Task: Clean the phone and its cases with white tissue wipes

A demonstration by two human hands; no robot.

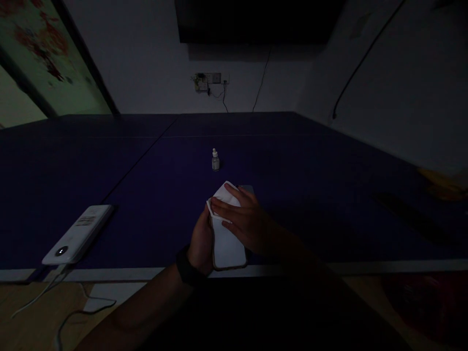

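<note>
My left hand (202, 239), with a dark band on the wrist, holds a smartphone (229, 251) along its left edge, near the table's front edge. The phone's pale, flat face is turned up. My right hand (248, 217) lies over the phone's upper part, its fingers pressing a folded white wipe (225, 192) against it. The wipe and the right hand hide the phone's top. Just behind the right fingers, a dark flat object (247, 188) shows only in part. Beyond the hands stands a small dropper bottle (215, 162) with a white cap, upright.
A white power bank (82, 231) with cables (47, 287) lies at the left on the purple table (164, 180). A dark long object (405, 214) and something yellow (440, 185) are at the right. A screen (256, 22) hangs on the back wall. The room is dim.
</note>
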